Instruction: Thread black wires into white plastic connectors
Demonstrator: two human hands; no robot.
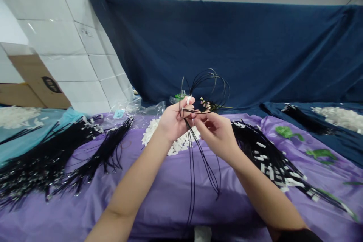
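- Purple sheet [159,196] covers the table in front of me; blue cloth [255,53] hangs behind it as a backdrop.
- Far left: big heap of black cords [42,155] w/ white tags, spread across the purple & the teal cover [17,140].
- Right of my hands: 2nd heap of tagged cords [269,155], running toward the right edge.
- Pile of small white pieces [177,144] sits just behind/under the left hand, partly hidden by it.
- Clear plastic bags [141,106] near the back; cardboard box [36,79] at far left by the white tiles.
- Green leaf shapes [286,132] lie on the right side, well apart from my hands.
- Left hand [174,119]: raised over the table, fingers closed on a bundle of thin black cords [204,83]; loops arch up above it, loose ends hang down to the sheet.
- Small white piece [188,99] sticks up by the left thumb.
- Right hand [217,132]: just beside the left, fingertips pinched on the same bundle. What else it pinches, can't tell, too small.
- Both forearms reach in from the bottom edge, meeting at the center.
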